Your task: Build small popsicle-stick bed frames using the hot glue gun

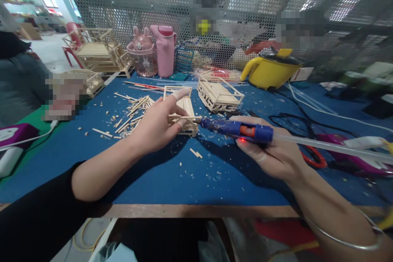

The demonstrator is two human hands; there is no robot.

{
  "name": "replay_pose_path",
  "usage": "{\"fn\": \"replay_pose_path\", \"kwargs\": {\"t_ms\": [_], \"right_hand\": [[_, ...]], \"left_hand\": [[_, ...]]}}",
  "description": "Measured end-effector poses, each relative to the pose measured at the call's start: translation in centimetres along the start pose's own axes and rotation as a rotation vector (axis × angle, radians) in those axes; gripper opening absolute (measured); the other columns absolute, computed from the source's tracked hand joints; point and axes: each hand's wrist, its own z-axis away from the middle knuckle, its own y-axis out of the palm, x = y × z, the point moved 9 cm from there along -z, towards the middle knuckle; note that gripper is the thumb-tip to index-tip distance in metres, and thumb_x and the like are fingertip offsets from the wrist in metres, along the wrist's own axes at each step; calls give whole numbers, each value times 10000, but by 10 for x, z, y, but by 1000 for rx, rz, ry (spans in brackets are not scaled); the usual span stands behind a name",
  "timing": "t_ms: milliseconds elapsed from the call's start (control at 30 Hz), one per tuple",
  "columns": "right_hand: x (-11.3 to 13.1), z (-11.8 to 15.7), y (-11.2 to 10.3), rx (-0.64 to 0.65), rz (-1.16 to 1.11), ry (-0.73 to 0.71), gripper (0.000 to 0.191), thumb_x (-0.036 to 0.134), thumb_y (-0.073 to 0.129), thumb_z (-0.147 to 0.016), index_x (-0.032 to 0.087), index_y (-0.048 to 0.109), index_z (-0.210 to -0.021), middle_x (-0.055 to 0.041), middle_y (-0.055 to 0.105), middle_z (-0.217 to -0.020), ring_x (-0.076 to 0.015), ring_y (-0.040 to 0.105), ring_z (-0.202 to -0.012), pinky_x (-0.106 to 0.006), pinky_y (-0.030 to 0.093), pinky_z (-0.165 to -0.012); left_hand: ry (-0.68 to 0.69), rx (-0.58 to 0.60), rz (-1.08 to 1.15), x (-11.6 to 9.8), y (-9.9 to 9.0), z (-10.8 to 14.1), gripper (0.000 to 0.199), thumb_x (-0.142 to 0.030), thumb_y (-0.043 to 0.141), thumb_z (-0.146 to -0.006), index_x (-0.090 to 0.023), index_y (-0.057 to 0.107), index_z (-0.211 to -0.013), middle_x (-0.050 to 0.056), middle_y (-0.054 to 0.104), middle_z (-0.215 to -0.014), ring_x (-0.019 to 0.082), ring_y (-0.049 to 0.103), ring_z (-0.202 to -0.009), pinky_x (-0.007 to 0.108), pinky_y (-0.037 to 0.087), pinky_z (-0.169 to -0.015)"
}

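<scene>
My right hand [276,157] is wrapped around a blue hot glue gun [222,127] with a small red light lit. A long clear glue stick [325,144] sticks out of its back end. Between the thumb and fingers of my left hand [156,125] is a thin wooden stick [188,117], its right end at the gun's nozzle; whether they touch I cannot tell. Under that hand stands a small slatted wooden frame [186,106], partly covered. A finished-looking miniature wooden bed [219,95] sits just behind, to the right. Loose wooden sticks [132,112] lie heaped left of my hand.
At the back are a pink jug [166,51], a pink bucket-like container [142,58] and a yellow electric pot [272,71]. Larger wooden models [95,51] stand back left. Black cables [291,118] and orange-handled scissors [316,157] lie right. A perforated metal screen [123,4] rises behind.
</scene>
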Motion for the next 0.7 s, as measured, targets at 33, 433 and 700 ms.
{"fn": "replay_pose_path", "kwargs": {"t_ms": [33,433,700], "right_hand": [[-1,0,0,-2,-7,3,394,315,607,-856,239,575,-1242,-40,716,-1045,-226,703,-879,-305,560,-773],[2,0,4,9,-13,9,369,302,585,-869,236,561,-1232,-51,708,-1047,-237,696,-892,-333,563,-784],[1,0,4,15,-26,14,379,301,589,-866,231,557,-1237,-59,703,-1080,-249,690,-934,-347,559,-815]], "left_hand": [[0,0,-1,0,0,0,627,-119,576,-804,-179,372,-1394,36,735,-927,186,672,-947,454,438,-1007],[-6,5,-13,2,1,0,660,-86,573,-779,-200,369,-1397,25,733,-939,182,674,-939,433,458,-985],[11,2,-17,1,1,0,646,-109,580,-795,-194,368,-1398,26,735,-930,182,673,-950,439,446,-1005]]}}
